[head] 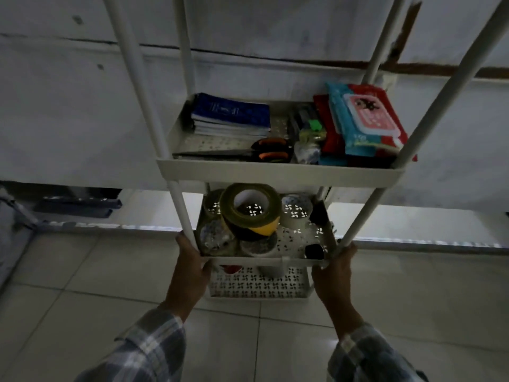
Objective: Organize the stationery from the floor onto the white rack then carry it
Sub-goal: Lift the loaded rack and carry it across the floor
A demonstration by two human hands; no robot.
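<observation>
The white rack (278, 172) is tilted toward me, its poles running up out of the frame. My left hand (190, 268) grips the front left corner of its middle shelf, and my right hand (334, 274) grips the front right corner. The upper tray holds a stack of blue notebooks (231, 114), black scissors with orange handles (248, 153), small bottles and red and blue wipe packs (366, 119). On the middle shelf lie a large yellow-and-black tape roll (252, 210) and several smaller tape rolls. The perforated bottom shelf (259, 283) shows below.
A pale wall with a dark crack line stands right behind the rack. Pale floor tiles (96, 299) spread under my arms. A bright strip runs along the wall's base. Dark flat objects (80, 205) lie at the left, low by the wall.
</observation>
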